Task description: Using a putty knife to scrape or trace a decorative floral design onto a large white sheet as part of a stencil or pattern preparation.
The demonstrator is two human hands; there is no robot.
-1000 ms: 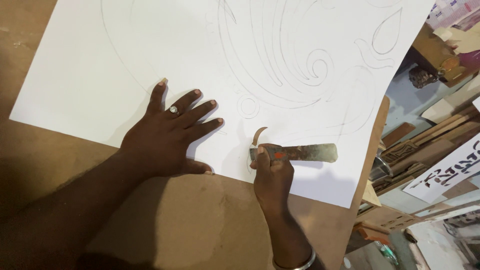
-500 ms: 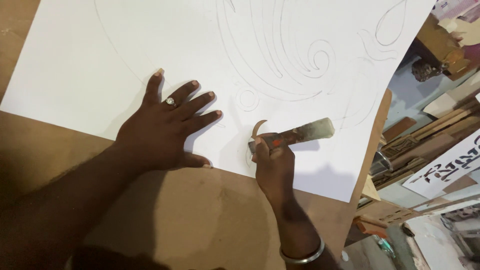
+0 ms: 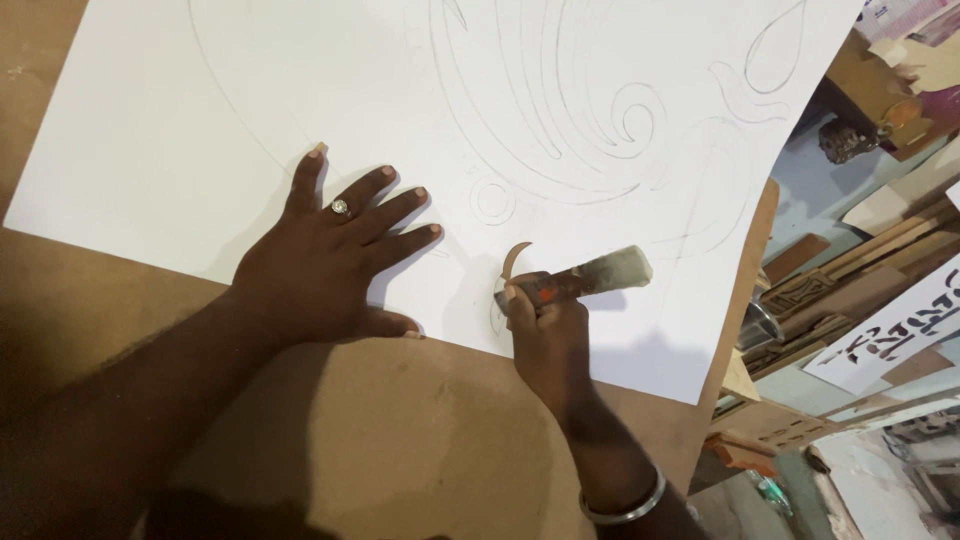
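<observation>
While the right hand (image 3: 545,335) clenches a curved-bladed cutting tool (image 3: 575,280) at the white sheet's (image 3: 200,150) near edge, left hand (image 3: 320,265) released — flat, fingers spread on sheet, brown tabletop (image 3: 400,440) beneath, pencilled swirls (image 3: 600,110) beyond.
</observation>
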